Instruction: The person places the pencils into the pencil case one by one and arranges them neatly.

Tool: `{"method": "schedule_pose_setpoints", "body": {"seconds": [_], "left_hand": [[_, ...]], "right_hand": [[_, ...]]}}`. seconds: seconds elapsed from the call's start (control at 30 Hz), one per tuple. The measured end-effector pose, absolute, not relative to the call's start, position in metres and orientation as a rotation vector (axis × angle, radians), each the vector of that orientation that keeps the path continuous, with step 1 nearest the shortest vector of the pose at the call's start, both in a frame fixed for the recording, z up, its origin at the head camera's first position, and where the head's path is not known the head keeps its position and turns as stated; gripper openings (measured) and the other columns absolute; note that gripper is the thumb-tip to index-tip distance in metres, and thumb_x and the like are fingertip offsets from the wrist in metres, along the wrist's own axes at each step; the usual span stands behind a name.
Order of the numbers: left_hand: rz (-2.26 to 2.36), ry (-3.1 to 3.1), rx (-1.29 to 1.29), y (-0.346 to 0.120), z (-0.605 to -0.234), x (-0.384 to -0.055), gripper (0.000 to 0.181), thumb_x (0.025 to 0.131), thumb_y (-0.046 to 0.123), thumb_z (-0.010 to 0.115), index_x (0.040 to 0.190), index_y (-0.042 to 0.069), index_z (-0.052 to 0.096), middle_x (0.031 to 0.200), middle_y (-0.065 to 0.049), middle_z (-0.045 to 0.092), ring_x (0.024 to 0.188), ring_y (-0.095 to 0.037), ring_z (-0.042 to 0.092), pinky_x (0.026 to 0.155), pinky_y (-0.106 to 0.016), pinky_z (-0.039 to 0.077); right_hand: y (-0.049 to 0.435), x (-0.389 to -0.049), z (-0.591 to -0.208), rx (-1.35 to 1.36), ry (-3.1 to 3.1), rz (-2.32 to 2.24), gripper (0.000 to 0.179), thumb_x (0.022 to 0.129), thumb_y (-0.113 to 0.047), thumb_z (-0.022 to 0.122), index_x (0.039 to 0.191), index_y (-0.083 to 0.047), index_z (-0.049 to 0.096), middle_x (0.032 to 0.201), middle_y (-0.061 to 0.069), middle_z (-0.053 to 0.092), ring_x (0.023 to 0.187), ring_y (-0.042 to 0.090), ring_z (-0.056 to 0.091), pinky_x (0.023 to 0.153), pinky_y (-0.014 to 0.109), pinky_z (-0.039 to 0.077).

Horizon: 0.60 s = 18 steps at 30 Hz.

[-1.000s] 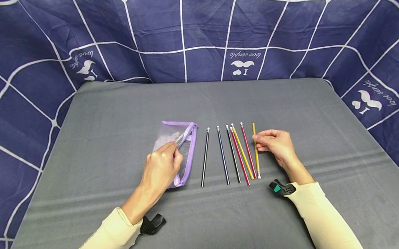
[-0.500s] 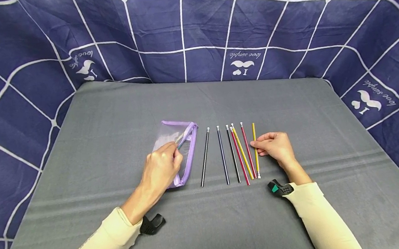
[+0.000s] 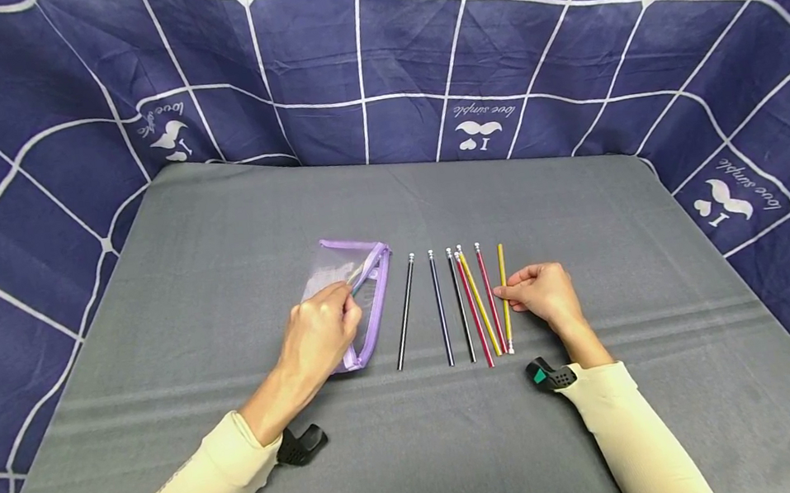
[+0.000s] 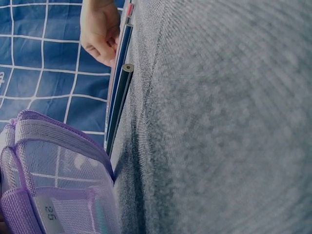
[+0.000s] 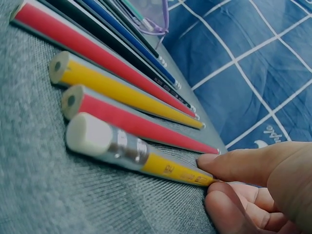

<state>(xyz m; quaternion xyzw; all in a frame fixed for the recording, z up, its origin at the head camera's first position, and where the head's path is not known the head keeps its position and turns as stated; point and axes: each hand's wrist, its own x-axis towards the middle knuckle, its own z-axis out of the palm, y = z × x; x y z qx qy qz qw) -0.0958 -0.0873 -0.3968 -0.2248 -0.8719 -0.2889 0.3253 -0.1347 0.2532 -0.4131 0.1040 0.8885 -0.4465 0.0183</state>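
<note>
In the head view, my left hand grips the near left side of a purple mesh pencil case. Something teal and pale shows inside the case. My right hand has its thumb and finger around a yellow pencil, the rightmost of a row. The right wrist view shows this pencil's white eraser facing the camera and its far part pinched between the fingertips. Beside it lies a red pencil, close to those fingertips. The left hand is almost wholly outside the left wrist view.
Left of these lie another yellow pencil, another red pencil, black pencils and a blue pencil. All rest on a grey cloth-covered table. A blue checked curtain surrounds its back and sides.
My right hand has slid slightly left and nearer, its fingertips now reaching past the yellow pencil to the red one. The left hand and pencil case stay in place.
</note>
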Motion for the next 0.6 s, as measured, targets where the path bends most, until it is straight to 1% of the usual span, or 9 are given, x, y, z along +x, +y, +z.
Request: {"method": "schedule_pose_setpoints", "body": {"seconds": [0.33,0.6], "left_hand": [[-0.763,-2.279,-0.592,-0.0876,-0.3972,-0.0954,0.007,0.078,-0.004,0.059,0.079,-0.004,0.066,0.082,-0.013,0.069,0.073,-0.03,0.07,0.059,-0.046,0.055],[-0.757,-2.265,-0.599,-0.0873,-0.396,-0.096,0.005,0.077,-0.005,0.06,0.076,-0.002,0.063,0.076,-0.011,0.065,0.065,-0.028,0.066,0.055,-0.046,0.053]], "right_hand": [[0.2514,-0.1348,-0.4143,0.306,2.771,-1.38,0.023,0.078,-0.013,0.08,0.088,0.005,0.07,0.067,-0.001,0.071,0.049,0.004,0.062,0.05,0.021,0.052],[0.251,-0.1349,-0.4147,0.314,2.726,-1.464,0.021,0.08,-0.007,0.075,0.09,0.01,0.068,0.068,0.003,0.07,0.05,0.005,0.063,0.052,0.024,0.054]]}}
